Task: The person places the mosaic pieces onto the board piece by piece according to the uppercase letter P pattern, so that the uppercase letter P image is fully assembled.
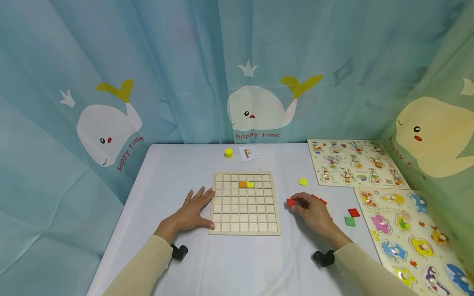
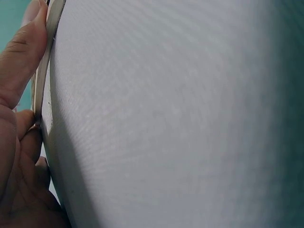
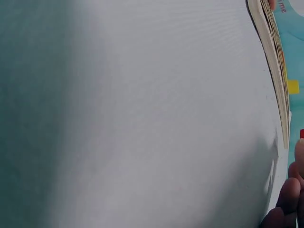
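Observation:
A wooden grid board (image 1: 245, 205) lies flat on the white table, with an orange square tile (image 1: 242, 184) and a yellow quarter-round tile (image 1: 250, 185) set in its second row from the back. My left hand (image 1: 190, 211) rests spread at the board's left edge, thumb and fingertips touching the rim; the left wrist view shows its thumb (image 2: 23, 57) against the edge. To the right of the board my right hand (image 1: 312, 211) pinches a red square tile (image 1: 290, 202) between thumb and fingers. More red tiles (image 1: 320, 200) lie partly hidden behind that hand.
A yellow tile (image 1: 303, 181), a red tile (image 1: 354, 212) and a green tile (image 1: 349, 221) lie to the right. Behind the board are a yellow cylinder (image 1: 228, 153) and a pattern card (image 1: 248, 153). Two picture puzzle boards (image 1: 352, 164) (image 1: 403, 230) cover the table's right side.

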Tool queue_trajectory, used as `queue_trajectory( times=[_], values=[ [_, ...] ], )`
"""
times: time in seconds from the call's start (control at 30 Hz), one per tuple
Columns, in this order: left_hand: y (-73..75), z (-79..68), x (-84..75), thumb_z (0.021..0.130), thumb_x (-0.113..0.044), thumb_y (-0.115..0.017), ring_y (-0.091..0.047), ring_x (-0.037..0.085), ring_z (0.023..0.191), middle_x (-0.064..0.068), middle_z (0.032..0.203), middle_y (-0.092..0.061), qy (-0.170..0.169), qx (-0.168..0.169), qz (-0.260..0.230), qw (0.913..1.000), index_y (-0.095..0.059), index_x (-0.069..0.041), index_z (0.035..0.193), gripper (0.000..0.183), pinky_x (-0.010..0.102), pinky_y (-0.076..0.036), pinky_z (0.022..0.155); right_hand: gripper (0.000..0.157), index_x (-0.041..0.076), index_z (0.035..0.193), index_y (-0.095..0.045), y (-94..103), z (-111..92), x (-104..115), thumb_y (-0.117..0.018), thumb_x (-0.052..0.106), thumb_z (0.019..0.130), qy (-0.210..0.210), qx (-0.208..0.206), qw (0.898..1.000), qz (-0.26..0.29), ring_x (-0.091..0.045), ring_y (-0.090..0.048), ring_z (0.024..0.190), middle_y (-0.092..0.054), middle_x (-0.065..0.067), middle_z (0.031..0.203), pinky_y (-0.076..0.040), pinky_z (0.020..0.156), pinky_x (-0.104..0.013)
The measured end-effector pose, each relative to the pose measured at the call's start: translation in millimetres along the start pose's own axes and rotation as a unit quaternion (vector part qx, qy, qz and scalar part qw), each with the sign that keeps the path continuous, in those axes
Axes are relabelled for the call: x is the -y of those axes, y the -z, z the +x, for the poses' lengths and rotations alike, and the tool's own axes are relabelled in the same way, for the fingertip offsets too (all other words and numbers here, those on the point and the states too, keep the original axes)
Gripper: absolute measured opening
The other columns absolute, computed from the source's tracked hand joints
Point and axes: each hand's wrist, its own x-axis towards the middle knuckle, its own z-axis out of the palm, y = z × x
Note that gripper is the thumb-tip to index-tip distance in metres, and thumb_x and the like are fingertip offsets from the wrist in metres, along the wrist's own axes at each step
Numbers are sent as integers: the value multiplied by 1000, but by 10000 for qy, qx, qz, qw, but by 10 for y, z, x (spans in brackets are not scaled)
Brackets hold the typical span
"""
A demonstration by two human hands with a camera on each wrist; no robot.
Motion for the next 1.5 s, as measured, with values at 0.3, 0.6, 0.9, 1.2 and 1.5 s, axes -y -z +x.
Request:
queue_trajectory(
  times=[0.3,0.6,0.9,1.2,1.5],
  values=[
    [-6,2,10,73,-54,-92,-1,27,166,2,177,-19,1,12,-3,10000,-26,-15,169,123,52,11,134,29,4,120,-73,-21,94,69,-77,0,91,251,-280,9990,247,-19,-59,86,-72,-11,101,-48,63,-20],
    [10,-15,-5,73,-54,-92,-1,27,166,1,177,-20,-34,28,-72,10000,-27,-16,169,122,53,12,133,26,6,121,-75,-101,286,291,-76,5,94,426,-490,9976,227,-22,-62,90,-74,-10,102,-50,70,-20],
    [9,-11,37,75,-54,-91,-1,27,166,1,177,-18,-155,79,3,9998,-25,-15,169,121,53,12,133,28,4,126,-73,-274,538,673,-74,9,98,595,-338,9952,699,-27,-66,97,-74,-15,111,-54,74,-18],
    [16,-11,43,75,-54,-90,-3,30,166,4,177,-20,-213,21,26,9998,-26,-13,169,121,54,10,133,28,3,125,-73,-493,706,925,-75,8,98,690,-44,9923,1029,-27,-69,98,-75,-15,112,-57,78,-24],
    [33,-9,22,75,-53,-91,-1,27,166,2,177,-18,-133,83,2,9999,-25,-14,169,121,52,12,133,27,2,124,-73,-696,791,1038,-74,7,98,790,162,9904,1123,-26,-69,96,-75,-16,110,-59,79,-30]
  ],
)
